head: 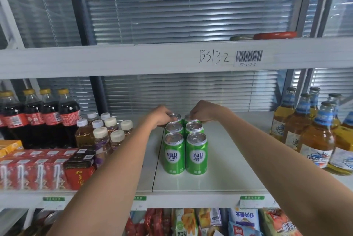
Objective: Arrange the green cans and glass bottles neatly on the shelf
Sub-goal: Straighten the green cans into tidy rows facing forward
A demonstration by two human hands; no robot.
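Note:
Several green cans point(185, 154) stand in two columns on the white shelf point(219, 169), upright and touching. My left hand point(161, 114) grips the rear left can point(175, 117) at its top. My right hand point(200, 110) grips the rear right can point(190, 119), which it mostly hides. Several amber glass bottles point(315, 132) with blue neck labels stand grouped at the right end of the same shelf, apart from the cans.
Cola bottles point(47, 117) and small tea bottles point(107, 130) fill the left of the shelf, with red drink cartons point(38, 169) in front. The upper shelf beam point(133, 58) runs overhead. Snack bags point(210, 222) sit on the shelf below.

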